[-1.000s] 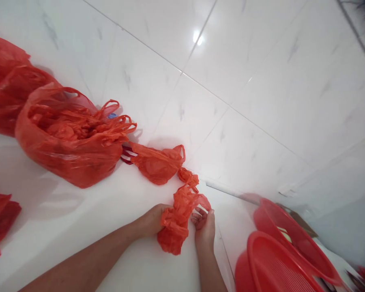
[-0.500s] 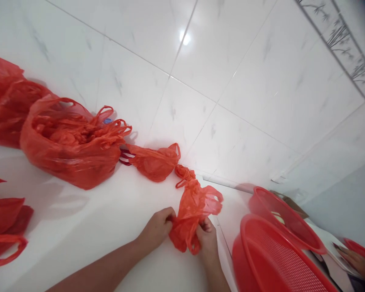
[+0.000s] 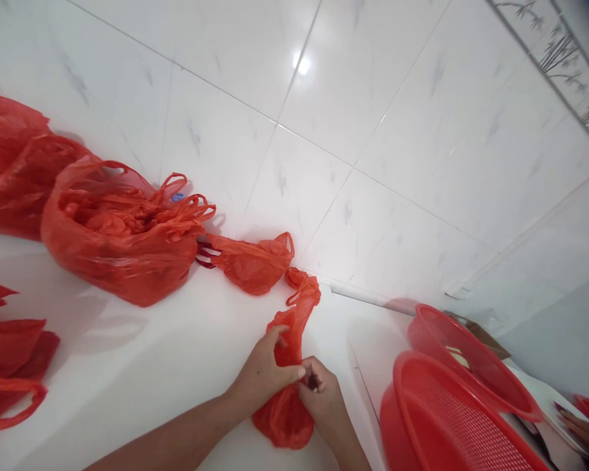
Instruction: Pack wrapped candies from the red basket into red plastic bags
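A thin red plastic bag (image 3: 287, 418) lies stretched between my hands on the white surface. My left hand (image 3: 262, 373) is curled over its middle, fingers on the far side and thumb pointing to the right. My right hand (image 3: 321, 392) pinches the bag's right edge, close to the left thumb. The bag's far end reaches a small crumpled red bag (image 3: 302, 284); whether they are joined I cannot tell. Behind that sits another small red bag (image 3: 252, 265) with handles.
Against the tiled wall (image 3: 216, 124) stands a large red bag (image 3: 122, 261) stuffed with crumpled bags. Flat red bags (image 3: 14, 347) lie at the left. Red plastic baskets (image 3: 436, 418) stand at the right, with another person's hand (image 3: 582, 428) beyond them.
My left hand has moved up and right over the bag, near my right hand. The bag, bunched and spread before, is now drawn out lengthwise, its near end lower.
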Motion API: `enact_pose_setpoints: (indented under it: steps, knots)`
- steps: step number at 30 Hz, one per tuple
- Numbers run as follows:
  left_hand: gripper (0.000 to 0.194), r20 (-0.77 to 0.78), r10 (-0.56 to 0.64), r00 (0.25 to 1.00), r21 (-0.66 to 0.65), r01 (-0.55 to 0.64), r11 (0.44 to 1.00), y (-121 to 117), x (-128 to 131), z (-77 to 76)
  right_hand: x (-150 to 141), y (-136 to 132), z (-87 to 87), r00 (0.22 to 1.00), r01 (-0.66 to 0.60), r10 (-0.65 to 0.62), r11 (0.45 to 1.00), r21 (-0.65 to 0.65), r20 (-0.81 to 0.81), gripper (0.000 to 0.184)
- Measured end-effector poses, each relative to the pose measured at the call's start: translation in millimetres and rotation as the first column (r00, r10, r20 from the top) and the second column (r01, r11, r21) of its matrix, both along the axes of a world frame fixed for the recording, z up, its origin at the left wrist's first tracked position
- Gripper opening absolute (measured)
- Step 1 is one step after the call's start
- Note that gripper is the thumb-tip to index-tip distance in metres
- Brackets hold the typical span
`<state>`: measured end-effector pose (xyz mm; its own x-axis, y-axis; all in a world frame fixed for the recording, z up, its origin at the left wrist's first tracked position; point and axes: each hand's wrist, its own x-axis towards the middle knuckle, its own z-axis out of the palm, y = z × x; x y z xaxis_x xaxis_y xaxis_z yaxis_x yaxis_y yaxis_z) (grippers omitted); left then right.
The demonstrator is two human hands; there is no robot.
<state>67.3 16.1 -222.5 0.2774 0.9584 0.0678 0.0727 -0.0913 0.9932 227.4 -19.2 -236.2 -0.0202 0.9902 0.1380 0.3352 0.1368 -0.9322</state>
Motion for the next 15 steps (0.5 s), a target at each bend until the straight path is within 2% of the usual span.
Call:
enact_pose_setpoints:
  steps: [2,3,6,8,10,12,15]
  knots:
    - [0.023,0.035,-0.047,0.998,-0.004,0.048,0.999,3.5,-1.7,1.1,-1.2,0.1,1.1,1.0,-0.016,0.016,0.999,-0.029,0.007,0.013]
    - [0.02,0.058,-0.049,0.997,0.007,0.049,0.999,4.3,-2.5,1.7,-3.1,-0.1,1.2,1.0,-0.022,0.022,0.999,-0.038,0.012,0.011]
    - [0.041,0.121,-0.01,0.993,0.008,0.009,1.0,4.4,-2.3,2.4,-12.4,-2.2,0.2,0.998,-0.045,0.046,0.998,-0.044,0.039,0.008]
    - [0.028,0.163,-0.009,0.987,0.0,0.009,1.0,6.5,-2.6,2.0,-16.3,-3.6,-1.0,0.994,-0.083,0.085,0.996,-0.043,0.067,0.012]
    - [0.009,0.245,0.071,0.967,-0.002,-0.073,0.997,13.3,-7.9,2.1,-12.0,-2.6,-2.2,0.991,-0.098,0.101,0.995,-0.037,0.09,0.014]
    - [0.009,0.326,0.223,0.919,-0.011,-0.232,0.973,24.7,-20.6,3.0,2.7,1.6,-3.0,0.995,-0.026,0.025,1.0,0.005,0.095,0.011]
    - [0.017,0.382,0.387,0.839,-0.043,-0.402,0.914,43.6,-46.8,3.5,33.0,10.4,-0.3,0.968,0.24,-0.245,0.966,0.096,0.044,0.011]
